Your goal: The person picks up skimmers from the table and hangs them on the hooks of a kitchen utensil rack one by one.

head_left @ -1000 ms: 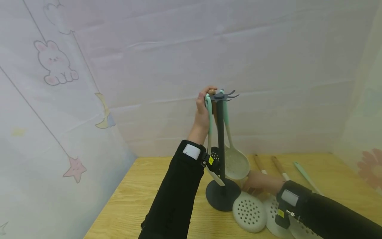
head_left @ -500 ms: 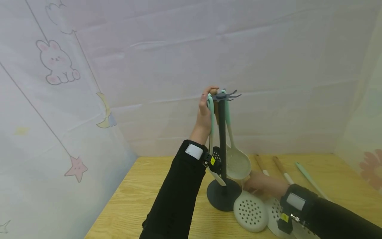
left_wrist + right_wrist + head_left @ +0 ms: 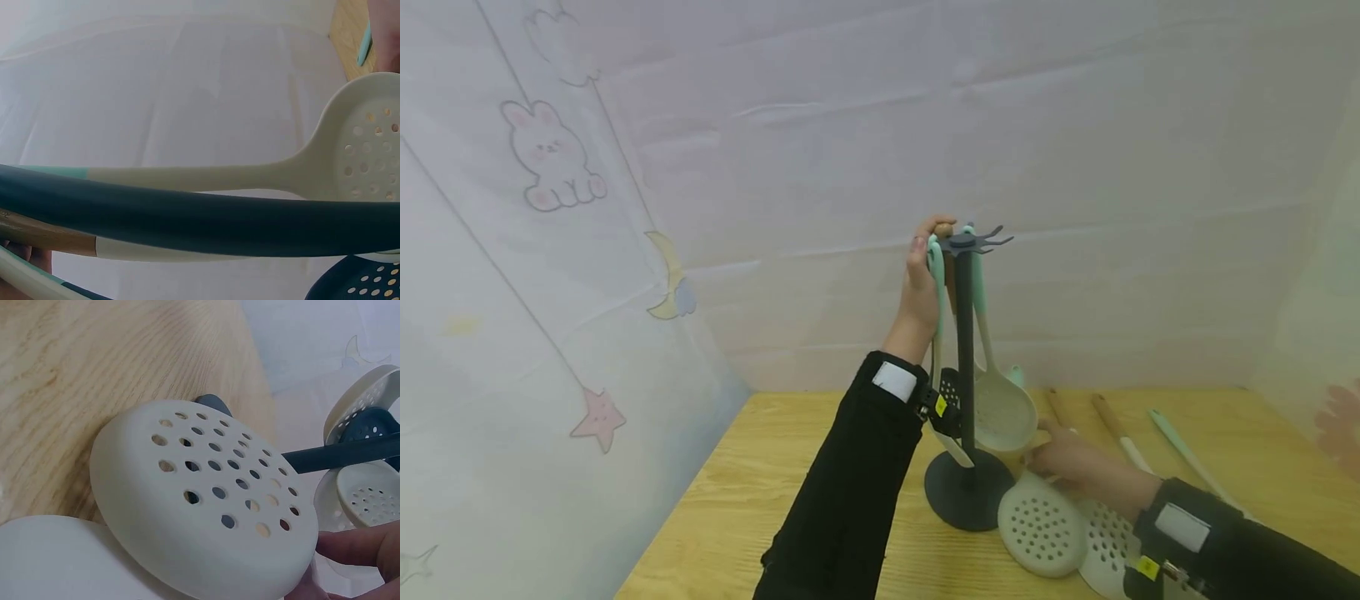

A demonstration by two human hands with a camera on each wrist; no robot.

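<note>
- Left hand [image 3: 919, 283] up at top of the dark rack [image 3: 964, 350], fingers curled round the mint handle [image 3: 936, 275] of a utensil hanging on the hooks.
- Right hand [image 3: 1071, 468] down on the wooden table [image 3: 760, 492], just right of the rack base, fingers on the skimmer [image 3: 1040, 527]; full grasp or just touching: cannot tell.
- Ladle [image 3: 1002, 408] hangs on the rack beside the pole.
- More handles [image 3: 1112, 425] lie on the table behind the right hand.

You see one dark stand [image 3: 964, 400] with three utensils hanging from it, two perforated skimmers [image 3: 1040, 533] lying on one wooden table [image 3: 760, 492], three loose handles [image 3: 1180, 446] behind them, and two hands [image 3: 919, 287].
</note>
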